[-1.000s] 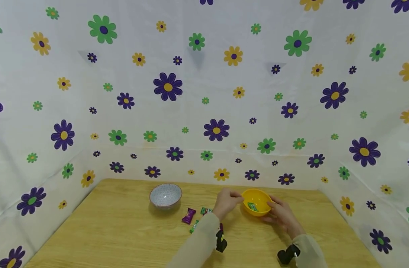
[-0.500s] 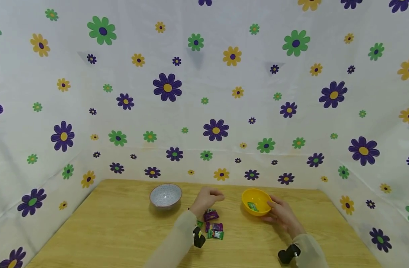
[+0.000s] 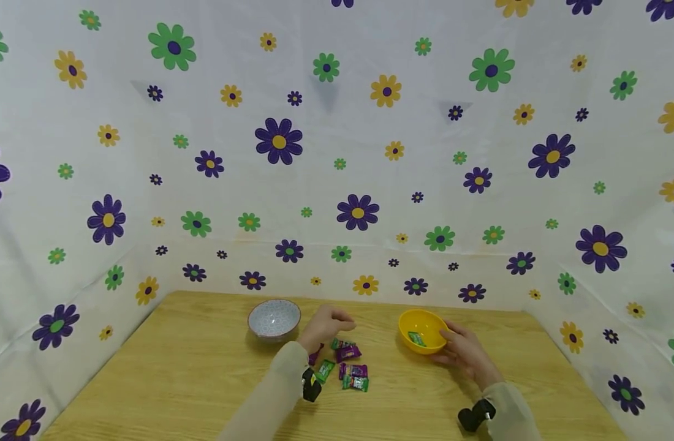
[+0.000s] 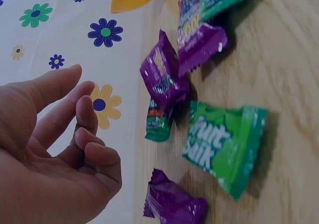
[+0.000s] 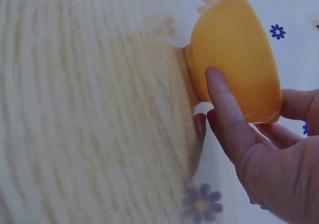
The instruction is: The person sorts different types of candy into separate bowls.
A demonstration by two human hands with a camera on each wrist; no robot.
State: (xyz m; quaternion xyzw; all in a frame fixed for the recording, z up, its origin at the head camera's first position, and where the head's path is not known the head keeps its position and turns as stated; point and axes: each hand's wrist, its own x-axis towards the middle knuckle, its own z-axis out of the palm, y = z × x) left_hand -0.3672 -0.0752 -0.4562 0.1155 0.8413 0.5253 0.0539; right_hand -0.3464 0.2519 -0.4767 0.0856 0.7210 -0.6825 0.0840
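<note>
My right hand [image 3: 466, 352] grips the near right side of a yellow bowl [image 5: 232, 59], one digit at its rim and others against the outer wall. Inside the bowl lies one green-wrapped candy [image 3: 416, 338]. My left hand [image 4: 65, 139] hovers over the candies with loosely bent fingers and nothing between them. Below it on the table are a green candy [image 4: 224, 147], a purple candy [image 4: 164, 72] overlapping another green one, and a second purple candy [image 4: 174, 199]. Closer to me, a purple candy [image 3: 355, 370] lies against a green one [image 3: 356, 383].
A patterned grey-white bowl [image 3: 274, 320] with a reddish rim stands left of the candies. The wooden table [image 3: 193, 367] runs back to a white, flower-printed curtain [image 3: 326, 184], which also closes both sides.
My left hand has moved left from the yellow bowl's rim to above the candies, uncovering several of them. The right hand and the yellow bowl stay in place.
</note>
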